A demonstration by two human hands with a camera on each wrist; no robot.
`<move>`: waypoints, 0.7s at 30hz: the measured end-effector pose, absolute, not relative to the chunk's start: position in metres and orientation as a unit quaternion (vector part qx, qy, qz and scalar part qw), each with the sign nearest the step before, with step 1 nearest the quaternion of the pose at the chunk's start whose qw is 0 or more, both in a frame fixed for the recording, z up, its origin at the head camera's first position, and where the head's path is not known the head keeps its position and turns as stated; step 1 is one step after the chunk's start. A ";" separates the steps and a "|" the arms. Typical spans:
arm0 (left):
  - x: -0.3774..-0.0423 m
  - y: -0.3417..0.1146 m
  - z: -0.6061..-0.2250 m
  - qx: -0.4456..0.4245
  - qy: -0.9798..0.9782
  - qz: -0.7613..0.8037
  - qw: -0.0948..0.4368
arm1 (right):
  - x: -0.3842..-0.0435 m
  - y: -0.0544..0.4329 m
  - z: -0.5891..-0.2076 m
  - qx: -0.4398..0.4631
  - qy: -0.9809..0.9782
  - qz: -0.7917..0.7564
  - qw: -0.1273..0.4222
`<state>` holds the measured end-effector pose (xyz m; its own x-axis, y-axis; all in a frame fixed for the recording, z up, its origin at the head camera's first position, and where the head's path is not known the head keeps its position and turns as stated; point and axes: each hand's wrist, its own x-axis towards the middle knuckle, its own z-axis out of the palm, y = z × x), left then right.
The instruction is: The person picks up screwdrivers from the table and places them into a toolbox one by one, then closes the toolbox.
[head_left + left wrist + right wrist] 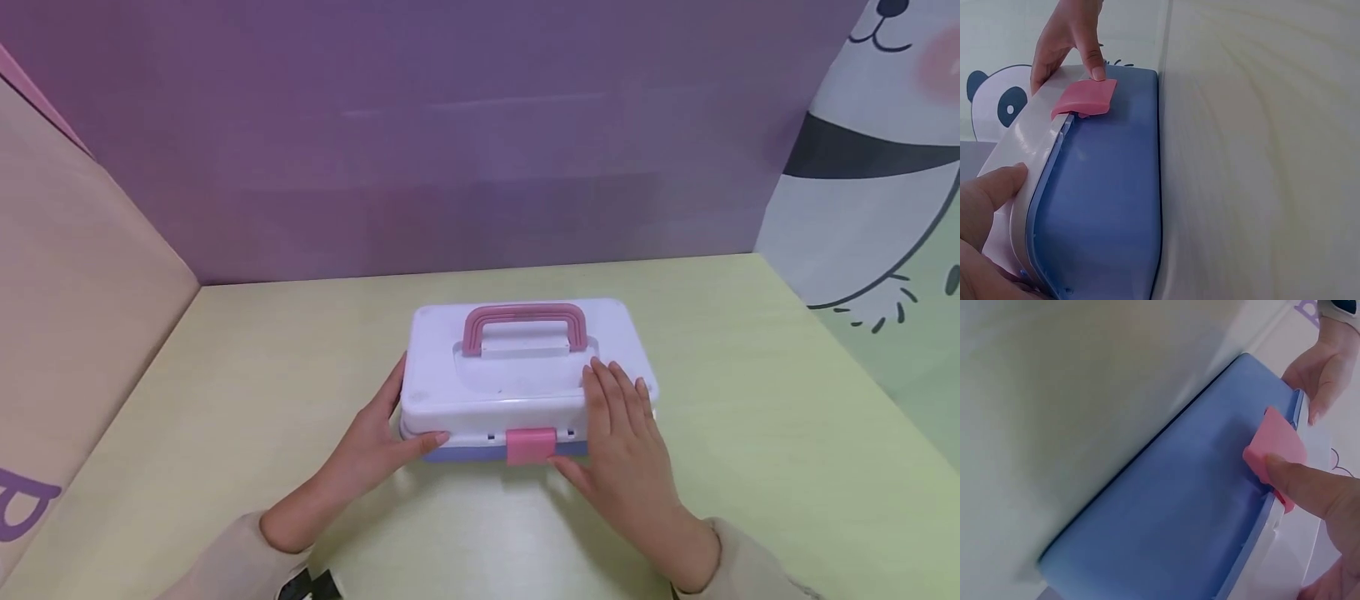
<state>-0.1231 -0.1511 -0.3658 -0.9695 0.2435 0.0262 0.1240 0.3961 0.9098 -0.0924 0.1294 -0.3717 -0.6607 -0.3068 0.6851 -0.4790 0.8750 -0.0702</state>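
Observation:
A plastic storage box [435,367] with a white lid, blue base [1104,187] and pink carry handle [525,313] stands upright on the table, its lid down. A pink latch [531,447] sits at the middle of its front and tilts slightly away from the base in the wrist views. My left hand [367,454] holds the box's left end, thumb on the lid's front edge and fingers along the side. My right hand [630,454] lies over the lid's right front with its fingers straight. Its thumb [1297,484] touches the latch.
The pale yellow-green table [750,467] extends around the box. A purple panel [465,150] rises behind it, a pinkish panel [75,275] at the left, and a panel with a cartoon animal [870,233] at the right.

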 end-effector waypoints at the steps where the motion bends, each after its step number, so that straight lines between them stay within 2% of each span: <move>1: -0.123 -0.152 -0.366 0.109 0.833 0.540 0.056 | -0.092 0.129 -0.372 0.216 -0.905 0.118 0.348; 21: -0.119 -0.152 -0.368 0.098 0.850 0.517 0.038 | -0.101 0.124 -0.377 0.239 -0.875 0.039 0.420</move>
